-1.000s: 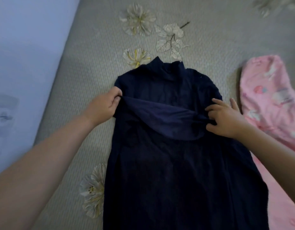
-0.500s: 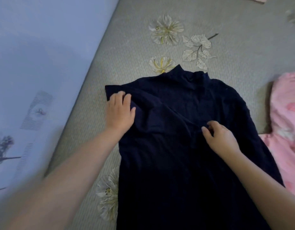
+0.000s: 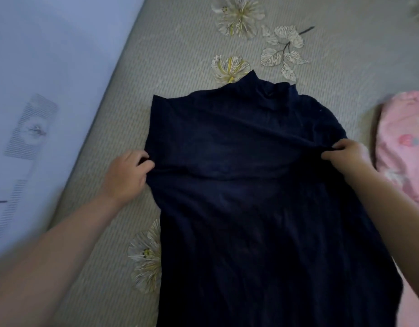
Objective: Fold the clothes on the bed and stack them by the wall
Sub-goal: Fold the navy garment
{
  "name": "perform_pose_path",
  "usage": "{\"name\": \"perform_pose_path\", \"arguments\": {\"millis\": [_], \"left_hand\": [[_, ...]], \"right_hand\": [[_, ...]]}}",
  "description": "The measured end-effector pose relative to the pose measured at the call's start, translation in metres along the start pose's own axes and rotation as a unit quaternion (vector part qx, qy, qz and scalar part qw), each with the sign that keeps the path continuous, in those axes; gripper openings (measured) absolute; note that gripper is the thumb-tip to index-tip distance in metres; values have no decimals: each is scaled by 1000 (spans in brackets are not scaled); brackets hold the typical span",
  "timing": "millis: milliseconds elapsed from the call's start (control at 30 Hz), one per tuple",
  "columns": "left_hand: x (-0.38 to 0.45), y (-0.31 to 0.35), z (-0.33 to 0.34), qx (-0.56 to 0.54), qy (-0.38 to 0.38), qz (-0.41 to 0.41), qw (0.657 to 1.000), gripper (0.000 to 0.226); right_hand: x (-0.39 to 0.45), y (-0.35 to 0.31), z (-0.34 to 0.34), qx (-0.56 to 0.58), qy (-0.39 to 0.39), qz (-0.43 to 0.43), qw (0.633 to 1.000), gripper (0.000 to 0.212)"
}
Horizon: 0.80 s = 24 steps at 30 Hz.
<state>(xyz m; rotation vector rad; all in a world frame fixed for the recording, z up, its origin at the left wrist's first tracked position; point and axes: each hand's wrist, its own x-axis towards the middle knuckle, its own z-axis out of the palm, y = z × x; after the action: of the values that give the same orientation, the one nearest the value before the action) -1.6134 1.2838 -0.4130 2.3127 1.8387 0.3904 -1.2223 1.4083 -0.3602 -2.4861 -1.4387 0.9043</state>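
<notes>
1. Bed (image 3: 180,55): grey-beige woven cover, printed with pale flowers and leaves, fills most of the view.
2. Wall (image 3: 50,55): pale blue, runs along the bed edge beyond the left hand; faint striped print on it.
3. Top (image 3: 250,185): navy, high neck pointing away from the person, spread flat on the bed between both hands.
4. Left hand (image 3: 126,178): grip clamped on the top's left edge, fingers curled round the fabric.
5. Right hand (image 3: 345,156): grip pinching the top's right edge, cloth bunched at the fingers.
6. Pink garment (image 3: 406,142): patterned, on the bed just outside the right hand, partly out of frame.
</notes>
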Motion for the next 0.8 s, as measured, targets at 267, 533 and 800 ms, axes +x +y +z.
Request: {"name": "perform_pose_path", "arguments": {"millis": [267, 533, 800], "left_hand": [[-7, 7, 7, 30, -125, -42, 991, 49], [1, 120, 31, -6, -98, -21, 995, 42], [-34, 267, 95, -31, -246, 52, 967, 63]], "right_hand": [[6, 17, 18, -168, 75, -91, 979, 51], [-65, 97, 32, -251, 14, -133, 959, 48], [-184, 238, -21, -162, 114, 79, 977, 44]]}}
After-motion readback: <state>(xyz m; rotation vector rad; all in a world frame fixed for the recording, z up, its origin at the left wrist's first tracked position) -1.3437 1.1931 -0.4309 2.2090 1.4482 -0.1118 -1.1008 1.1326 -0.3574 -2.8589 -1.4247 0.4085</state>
